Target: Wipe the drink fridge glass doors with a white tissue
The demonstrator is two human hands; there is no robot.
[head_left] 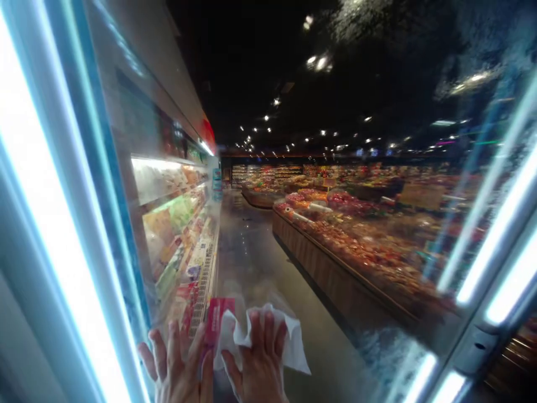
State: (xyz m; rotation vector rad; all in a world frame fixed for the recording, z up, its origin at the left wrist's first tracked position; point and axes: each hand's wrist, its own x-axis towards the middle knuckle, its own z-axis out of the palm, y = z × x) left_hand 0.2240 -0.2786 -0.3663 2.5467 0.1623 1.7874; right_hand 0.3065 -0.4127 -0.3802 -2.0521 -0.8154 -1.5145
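Note:
My left hand [180, 369] is spread with its fingers apart against a clear glass pane [310, 330] and holds nothing. Beside it, my right hand [259, 366] holds a crumpled white wipe [297, 351] flat against the same glass, fingers bent over it. Whether the wipe is paper or cloth I cannot tell. A pink sticker [218, 316] shows on the glass between the two hands, partly behind the left fingers and the wipe. Frosty, misted patches [377, 352] mark the pane at the lower right and upper right.
Bright light tubes [54, 224] run along the left side, with more reflected at the right near a metal frame [474, 341]. Through the glass, refrigerated shelves [180, 224] line the left of an aisle [247, 240]. Produce stands [356, 240] fill the right.

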